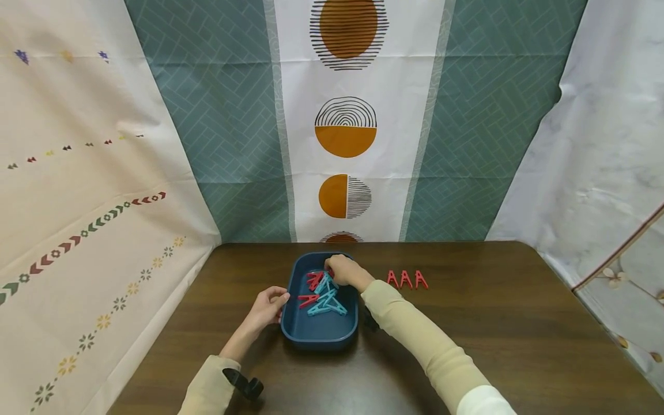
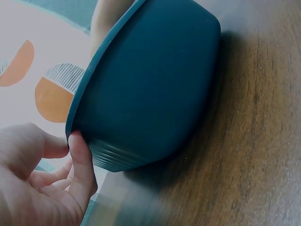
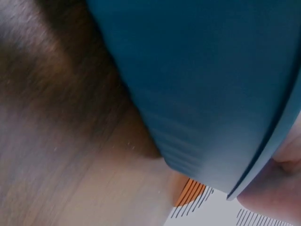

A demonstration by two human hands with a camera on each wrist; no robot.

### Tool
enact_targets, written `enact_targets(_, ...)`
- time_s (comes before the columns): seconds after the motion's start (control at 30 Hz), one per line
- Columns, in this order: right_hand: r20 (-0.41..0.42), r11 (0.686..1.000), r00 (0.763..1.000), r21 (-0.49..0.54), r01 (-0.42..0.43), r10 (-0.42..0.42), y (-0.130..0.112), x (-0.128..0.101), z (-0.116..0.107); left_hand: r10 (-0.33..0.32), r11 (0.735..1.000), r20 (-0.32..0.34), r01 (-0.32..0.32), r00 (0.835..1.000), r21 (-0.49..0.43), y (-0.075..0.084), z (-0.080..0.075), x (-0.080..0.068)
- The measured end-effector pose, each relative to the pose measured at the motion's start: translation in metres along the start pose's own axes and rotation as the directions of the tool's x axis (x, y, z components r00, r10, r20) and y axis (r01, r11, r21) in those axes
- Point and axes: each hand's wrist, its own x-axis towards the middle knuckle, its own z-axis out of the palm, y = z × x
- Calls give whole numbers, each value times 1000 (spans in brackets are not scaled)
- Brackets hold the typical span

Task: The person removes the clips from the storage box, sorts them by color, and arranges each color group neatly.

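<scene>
Red and blue plastic clothespins (image 1: 323,294) filled the dark blue oval tray (image 1: 319,337); our right hand (image 1: 346,271) pinched one, left-hand fingers (image 2: 80,155) steadied the left rim.

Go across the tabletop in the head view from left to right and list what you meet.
Left hand at the tray's left rim → dark blue tray of red and blue clips → right hand reaching into the tray → three red clips standing on the table.
</scene>
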Motion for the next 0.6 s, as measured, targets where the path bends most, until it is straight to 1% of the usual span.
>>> enact_targets(0.2, -14, 1000, 1000, -9, -6, 6, 5, -2, -2, -3, 1000, -2, 3, 1000, -7, 0, 1, 1)
enact_targets(0.37, 0, 999, 1000, -30, 24, -24, 10, -6, -8, -4, 1000, -1, 4, 1000, -8, 1, 2, 0)
enact_targets(0.5, 34, 998, 998, -36, 50, -48, 11, -12, -15, -5, 1000, -3, 5, 1000, -4, 0, 1, 0)
enact_targets(0.6, 89, 997, 994, -29, 66, -64, 9, -18, -22, -1, 1000, -2, 1, 1000, -3, 0, 1, 0)
